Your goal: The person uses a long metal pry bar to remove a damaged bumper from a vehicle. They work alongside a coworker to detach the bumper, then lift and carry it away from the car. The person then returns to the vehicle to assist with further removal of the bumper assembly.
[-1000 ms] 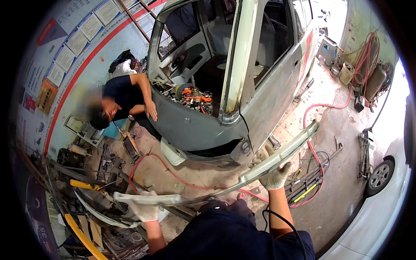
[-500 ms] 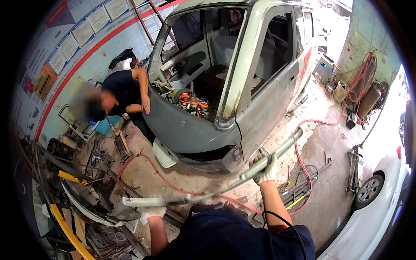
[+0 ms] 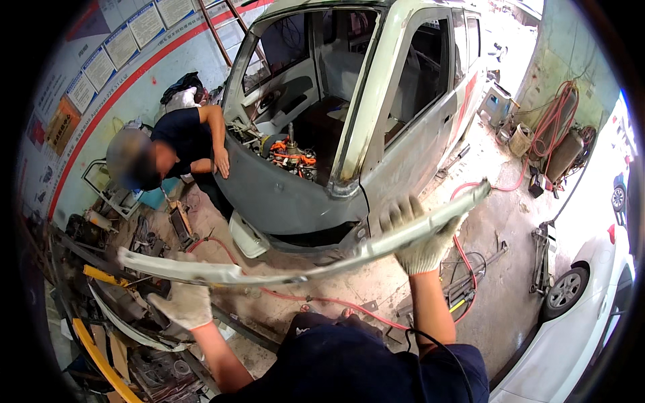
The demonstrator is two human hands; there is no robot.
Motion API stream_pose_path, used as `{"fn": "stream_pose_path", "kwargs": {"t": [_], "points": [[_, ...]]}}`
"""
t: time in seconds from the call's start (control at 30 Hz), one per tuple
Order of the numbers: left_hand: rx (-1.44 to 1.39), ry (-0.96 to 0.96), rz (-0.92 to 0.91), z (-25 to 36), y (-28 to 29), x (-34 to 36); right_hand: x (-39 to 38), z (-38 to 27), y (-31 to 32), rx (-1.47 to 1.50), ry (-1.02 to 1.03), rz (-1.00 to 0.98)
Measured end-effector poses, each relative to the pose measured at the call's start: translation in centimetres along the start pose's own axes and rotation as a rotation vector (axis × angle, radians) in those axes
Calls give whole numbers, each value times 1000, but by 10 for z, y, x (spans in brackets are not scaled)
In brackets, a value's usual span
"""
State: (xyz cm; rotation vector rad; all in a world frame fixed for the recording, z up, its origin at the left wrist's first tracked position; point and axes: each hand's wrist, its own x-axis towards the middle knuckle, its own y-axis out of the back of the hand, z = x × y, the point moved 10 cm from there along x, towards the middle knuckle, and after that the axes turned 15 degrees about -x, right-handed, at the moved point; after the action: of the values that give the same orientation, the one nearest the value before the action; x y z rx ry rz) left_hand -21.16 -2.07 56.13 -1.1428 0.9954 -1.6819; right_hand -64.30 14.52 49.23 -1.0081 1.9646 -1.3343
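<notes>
The left wall (image 3: pixel 146 101) is pale blue, crossed by a red stripe (image 3: pixel 101 122), with a row of blue-edged sheets (image 3: pixel 125 58) above it and a ladder (image 3: pixel 222 32) near the top. The floor (image 3: pixel 494 322) is stained, tan toward the middle, greyer rightward. At upper right rises a blotched greenish wall (image 3: pixel 564 57); strong daylight (image 3: pixel 594 195) whitens the ground beside it.

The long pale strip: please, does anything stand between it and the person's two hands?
Nothing visible does, apart from the pale gloves themselves. The strip lies across the right hand; the left hand is close under its left part, though I cannot tell how firmly it holds.
</notes>
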Motion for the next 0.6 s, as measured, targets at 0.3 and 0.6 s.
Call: {"fn": "stream_pose_path", "kwargs": {"t": [0.3,0.6], "points": [[60,172,1176,-47,218,-113,-49,42,154,-114,-250,805],[-5,9,149,15,3,-9,1,-22,-53,-282,75,-150]]}}
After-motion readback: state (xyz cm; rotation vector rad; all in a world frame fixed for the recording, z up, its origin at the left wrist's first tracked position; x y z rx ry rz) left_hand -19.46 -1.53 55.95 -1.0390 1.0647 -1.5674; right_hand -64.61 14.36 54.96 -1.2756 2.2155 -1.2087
